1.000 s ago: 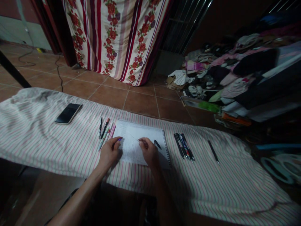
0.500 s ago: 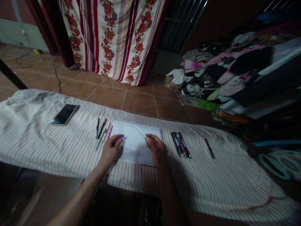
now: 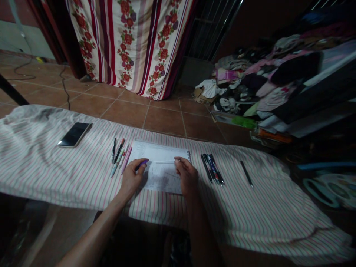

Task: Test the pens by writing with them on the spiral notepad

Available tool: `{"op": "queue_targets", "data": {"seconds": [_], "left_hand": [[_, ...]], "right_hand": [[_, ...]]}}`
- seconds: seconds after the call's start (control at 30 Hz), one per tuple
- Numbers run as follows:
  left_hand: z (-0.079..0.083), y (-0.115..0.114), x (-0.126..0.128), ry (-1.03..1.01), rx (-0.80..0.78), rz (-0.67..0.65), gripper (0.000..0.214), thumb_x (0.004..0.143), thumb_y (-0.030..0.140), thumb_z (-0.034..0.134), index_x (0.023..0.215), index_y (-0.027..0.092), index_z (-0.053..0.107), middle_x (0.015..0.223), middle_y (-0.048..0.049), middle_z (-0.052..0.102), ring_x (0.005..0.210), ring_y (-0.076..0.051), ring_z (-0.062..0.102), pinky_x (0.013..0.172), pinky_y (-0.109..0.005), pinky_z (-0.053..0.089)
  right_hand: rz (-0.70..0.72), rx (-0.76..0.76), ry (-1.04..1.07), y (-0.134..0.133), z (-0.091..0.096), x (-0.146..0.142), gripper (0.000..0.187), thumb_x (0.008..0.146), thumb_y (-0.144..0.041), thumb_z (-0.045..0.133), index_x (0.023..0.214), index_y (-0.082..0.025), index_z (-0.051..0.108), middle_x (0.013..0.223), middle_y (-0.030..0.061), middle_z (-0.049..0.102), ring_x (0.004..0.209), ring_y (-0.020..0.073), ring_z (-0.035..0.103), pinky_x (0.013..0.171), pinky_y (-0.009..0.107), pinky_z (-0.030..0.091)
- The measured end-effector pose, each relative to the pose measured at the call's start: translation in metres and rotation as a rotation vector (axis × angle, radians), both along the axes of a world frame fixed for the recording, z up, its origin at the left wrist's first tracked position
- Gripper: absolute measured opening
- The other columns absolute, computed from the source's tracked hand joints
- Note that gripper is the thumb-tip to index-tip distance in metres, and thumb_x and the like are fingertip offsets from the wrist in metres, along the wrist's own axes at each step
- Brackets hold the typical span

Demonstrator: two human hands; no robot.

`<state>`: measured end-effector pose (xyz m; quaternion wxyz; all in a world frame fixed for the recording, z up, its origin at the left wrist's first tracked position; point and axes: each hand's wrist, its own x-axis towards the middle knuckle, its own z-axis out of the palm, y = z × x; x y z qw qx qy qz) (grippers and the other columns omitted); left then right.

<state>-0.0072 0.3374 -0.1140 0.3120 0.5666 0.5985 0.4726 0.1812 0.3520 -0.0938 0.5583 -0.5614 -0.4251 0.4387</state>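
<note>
A spiral notebook [image 3: 155,155] lies open on the striped cloth [image 3: 55,163] over the table. My left hand [image 3: 132,178] rests at the notebook's left edge, fingers closed round a purple pen [image 3: 142,163]. My right hand [image 3: 187,175] sits on the notebook's right side and pinches a thin white stick [image 3: 164,161], perhaps a pen refill, which points left across the page. A bunch of pens [image 3: 119,155] lies just left of the notebook. Another bunch of dark pens [image 3: 211,168] lies just right of it.
A phone [image 3: 74,134] lies face up on the cloth at the left. One dark pen [image 3: 246,172] lies alone at the right. Beyond the table are a tiled floor, a flowered curtain [image 3: 133,40] and a heap of clothes [image 3: 267,85].
The white stick in my right hand has swung from pointing up-left to lying level across the page. The dark piece beside my right hand a second ago is out of sight. My left hand has barely moved.
</note>
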Motion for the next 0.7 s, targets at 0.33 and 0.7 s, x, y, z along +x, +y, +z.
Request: {"op": "queue_targets", "data": {"seconds": [0.33,0.7], "left_hand": [[0.001,-0.001,-0.001,0.160,0.109,-0.031,0.024,0.081,0.022,0.048,0.096,0.018,0.065,0.093,-0.0059,0.067,0.089,-0.018,0.058,0.083,-0.033,0.045],[0.001,-0.002,0.004,0.080,0.148,-0.025,0.021,0.079,0.018,0.051,0.094,0.019,0.066,0.094,-0.0055,0.067,0.094,-0.019,0.057,0.087,-0.036,0.043]], "right_hand": [[-0.122,-0.070,0.208,0.001,0.003,-0.002,0.028,0.062,-0.036,0.068,0.082,-0.017,0.064,0.091,0.0060,0.067,0.069,0.0110,0.060,0.051,0.017,0.043],[-0.165,-0.006,0.381,0.000,0.012,-0.002,0.027,0.058,-0.031,0.074,0.079,-0.016,0.064,0.077,0.0019,0.068,0.059,0.0062,0.057,0.047,0.014,0.042]]}}
